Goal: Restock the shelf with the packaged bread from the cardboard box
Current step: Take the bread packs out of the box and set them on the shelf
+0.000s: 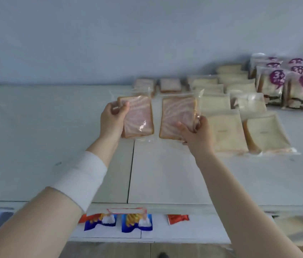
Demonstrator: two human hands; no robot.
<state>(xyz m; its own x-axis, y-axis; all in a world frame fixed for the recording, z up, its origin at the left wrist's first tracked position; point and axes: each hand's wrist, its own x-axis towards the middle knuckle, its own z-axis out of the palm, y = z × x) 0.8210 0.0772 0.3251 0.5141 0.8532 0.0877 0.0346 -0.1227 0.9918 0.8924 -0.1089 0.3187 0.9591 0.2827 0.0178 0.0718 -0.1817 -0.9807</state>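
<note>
Both my hands reach over the white shelf (54, 146), each holding a clear-wrapped pack of pink-swirled sliced bread. My left hand (112, 118) grips the left pack (139, 116) by its left edge. My right hand (197, 133) grips the right pack (176, 116) at its lower right corner. The two packs sit side by side, a narrow gap apart, low over or touching the shelf. Behind them lie two more pink packs (169, 84). The cardboard box is out of view.
Rows of pale white bread packs (228, 133) fill the shelf to the right, with purple-labelled packs (271, 86) at the far right back. A lower shelf holds blue snack bags (136, 223) and a red packet (177, 218). The shelf's back wall is close behind.
</note>
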